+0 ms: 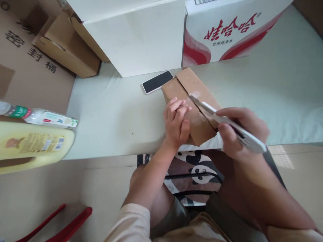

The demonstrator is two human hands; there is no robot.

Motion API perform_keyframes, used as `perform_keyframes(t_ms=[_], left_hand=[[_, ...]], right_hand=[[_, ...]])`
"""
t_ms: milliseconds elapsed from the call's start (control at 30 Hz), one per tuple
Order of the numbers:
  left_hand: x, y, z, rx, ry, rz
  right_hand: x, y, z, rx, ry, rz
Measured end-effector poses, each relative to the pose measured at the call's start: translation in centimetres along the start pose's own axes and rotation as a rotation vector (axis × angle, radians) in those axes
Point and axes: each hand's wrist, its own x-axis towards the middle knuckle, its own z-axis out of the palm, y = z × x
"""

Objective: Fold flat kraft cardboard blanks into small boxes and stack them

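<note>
A small brown cardboard box [194, 104] lies near the table's front edge, a dark seam running along its top. My right hand [242, 131] is closed around a white utility knife [227, 122]. The extended blade points up and left, its tip at the seam. Pressed against the box's left part, my left hand [177, 122] has curled fingers and holds it. A smartphone [157, 82] with a dark screen lies just behind the box's far left corner.
At the back stand a plain white box [141, 40] and a white carton with red lettering [227, 37]. Brown cartons [73, 47] fill the back left. A clear plastic bottle [37, 116] and a yellow jug [35, 143] are at the left edge. Red handles [73, 225] show below.
</note>
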Motion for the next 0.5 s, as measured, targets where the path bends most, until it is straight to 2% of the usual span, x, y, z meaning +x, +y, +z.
perform_keyframes(t_ms=[67, 333, 400, 500], left_hand=[[0.01, -0.03, -0.06, 0.003, -0.026, -0.002], [0.3, -0.12, 0.07, 0.041, -0.062, -0.006], [0.31, -0.07, 0.04, 0.06, -0.066, -0.01], [0.33, 0.08, -0.11, 0.089, -0.059, -0.019]], right_hand=[[-0.03, -0.53, 0.15, -0.049, -0.04, -0.089], [0.48, -0.49, 0.89, -0.183, -0.121, -0.212], [0.38, -0.44, 0.9, -0.169, -0.105, -0.225], [0.2, -0.36, 0.72, -0.099, -0.011, -0.276]])
